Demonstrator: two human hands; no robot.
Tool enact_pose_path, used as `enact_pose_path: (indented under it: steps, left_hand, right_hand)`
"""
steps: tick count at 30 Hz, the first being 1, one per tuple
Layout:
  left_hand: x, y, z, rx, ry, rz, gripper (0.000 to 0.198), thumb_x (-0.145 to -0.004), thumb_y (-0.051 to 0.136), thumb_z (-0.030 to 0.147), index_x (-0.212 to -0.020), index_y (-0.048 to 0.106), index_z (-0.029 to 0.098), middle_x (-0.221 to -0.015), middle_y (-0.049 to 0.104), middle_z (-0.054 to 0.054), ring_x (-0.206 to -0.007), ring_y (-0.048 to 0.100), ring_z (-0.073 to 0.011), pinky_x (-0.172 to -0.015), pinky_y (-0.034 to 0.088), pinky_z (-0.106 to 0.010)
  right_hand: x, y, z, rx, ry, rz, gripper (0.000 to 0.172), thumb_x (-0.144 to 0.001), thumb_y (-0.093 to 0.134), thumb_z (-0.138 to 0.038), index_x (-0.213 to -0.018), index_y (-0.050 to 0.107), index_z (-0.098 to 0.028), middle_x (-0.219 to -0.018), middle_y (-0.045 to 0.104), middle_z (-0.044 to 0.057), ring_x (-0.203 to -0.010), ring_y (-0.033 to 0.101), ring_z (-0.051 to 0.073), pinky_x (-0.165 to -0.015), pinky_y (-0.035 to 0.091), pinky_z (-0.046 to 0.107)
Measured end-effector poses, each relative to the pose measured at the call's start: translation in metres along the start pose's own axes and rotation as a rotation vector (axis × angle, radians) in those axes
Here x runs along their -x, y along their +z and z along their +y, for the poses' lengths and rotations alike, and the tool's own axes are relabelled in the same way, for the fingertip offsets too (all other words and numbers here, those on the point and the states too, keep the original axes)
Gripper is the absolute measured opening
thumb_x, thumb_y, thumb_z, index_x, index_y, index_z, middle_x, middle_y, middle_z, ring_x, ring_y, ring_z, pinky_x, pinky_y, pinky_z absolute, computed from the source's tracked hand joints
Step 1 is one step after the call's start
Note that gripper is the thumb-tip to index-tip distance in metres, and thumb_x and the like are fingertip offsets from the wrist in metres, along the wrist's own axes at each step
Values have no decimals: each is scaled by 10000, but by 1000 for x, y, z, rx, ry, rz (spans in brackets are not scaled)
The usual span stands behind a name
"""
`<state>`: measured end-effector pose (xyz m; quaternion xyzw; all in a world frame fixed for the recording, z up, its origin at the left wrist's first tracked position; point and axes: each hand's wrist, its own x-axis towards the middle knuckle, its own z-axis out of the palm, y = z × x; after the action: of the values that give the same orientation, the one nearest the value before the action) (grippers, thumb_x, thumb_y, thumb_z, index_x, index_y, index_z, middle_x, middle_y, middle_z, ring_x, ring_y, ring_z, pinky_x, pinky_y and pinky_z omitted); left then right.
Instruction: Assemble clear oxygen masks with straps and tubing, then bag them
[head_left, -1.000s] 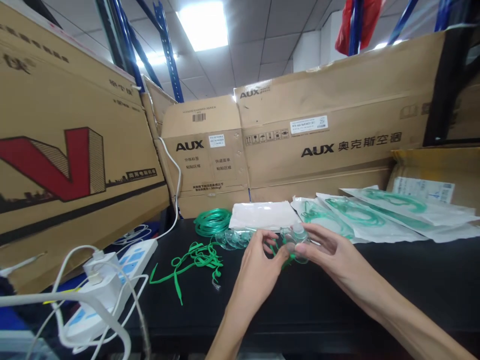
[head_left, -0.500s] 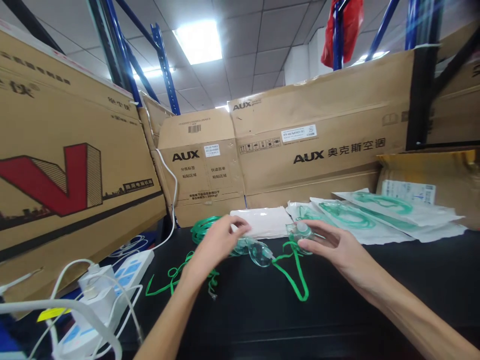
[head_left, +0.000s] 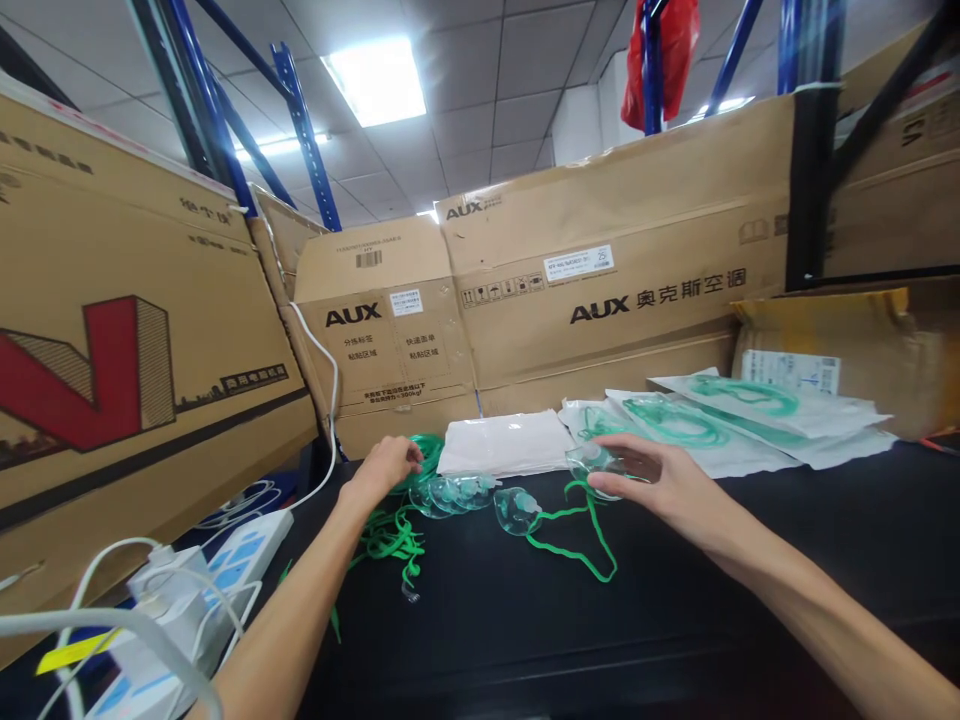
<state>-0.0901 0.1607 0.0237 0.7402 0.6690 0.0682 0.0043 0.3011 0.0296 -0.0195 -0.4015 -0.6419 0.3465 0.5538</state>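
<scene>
My left hand (head_left: 386, 466) reaches over the coil of green tubing (head_left: 429, 447) at the back of the black table (head_left: 675, 610), fingers curled onto it. My right hand (head_left: 652, 477) rests with its fingertips closed on a clear plastic mask (head_left: 596, 462). A second clear mask (head_left: 516, 509) lies between my hands with a green elastic strap (head_left: 574, 545) looping from it. A row of several clear masks (head_left: 454, 491) lies beside my left hand. Loose green straps (head_left: 390, 540) lie under my left wrist.
A white pouch stack (head_left: 506, 442) and sealed packages with green tubing (head_left: 720, 425) lie at the back. Large cardboard boxes (head_left: 607, 290) wall in the table behind and at left. A white power strip with cables (head_left: 187, 590) sits at the left edge.
My left hand has let go of the mask and moved left and back to the green tubing coil. The second mask and its strap now lie on the table. The right hand stayed put.
</scene>
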Motion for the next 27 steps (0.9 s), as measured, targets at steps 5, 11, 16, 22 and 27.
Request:
enact_pose_path:
  steps: [5,11,16,22,27]
  left_hand:
    - [-4,-7,-7,18,-1,17,264,-969,660,332,-1177,660,170,-1197,672,-84,-1059,669,-231,-905,568,-423]
    - [-6,-28,-18,110,-46,184,263,-982,634,367,-1149,675,168,-1182,684,-80,-1075,666,-238,-933,553,-436]
    - [-3,-41,-24,195,-123,338,288,-985,626,398,-1114,689,148,-1114,716,-73,-1020,690,-226,-931,552,-439]
    - [7,-57,-22,254,-213,585,343,-924,675,455,-1091,748,165,-1048,788,-91,-1071,706,-263,-957,505,-405]
    - [15,-77,-17,318,-196,783,357,-881,686,452,-1094,793,185,-1025,811,-101,-1070,723,-291,-888,508,-323]
  right_hand:
    - [-7,19,-22,-58,-14,-67,485,-712,885,-425,-1133,741,-231,-1193,749,80,-1149,678,322,-1028,511,483]
    - [-34,35,-71,-151,-168,-210,321,-793,818,-423,-1020,751,-206,-1068,759,63,-1038,687,254,-911,536,399]
    - [-73,44,-96,-354,-234,-269,302,-778,840,-418,-974,741,-212,-1160,733,62,-1100,672,226,-957,552,392]
    - [-101,42,-131,-522,-417,-161,213,-833,794,-414,-942,679,-272,-1200,716,12,-1143,668,194,-1005,564,361]
    - [-90,18,-149,-446,-499,-84,250,-822,805,-433,-942,675,-256,-1178,715,13,-1205,642,224,-1016,549,366]
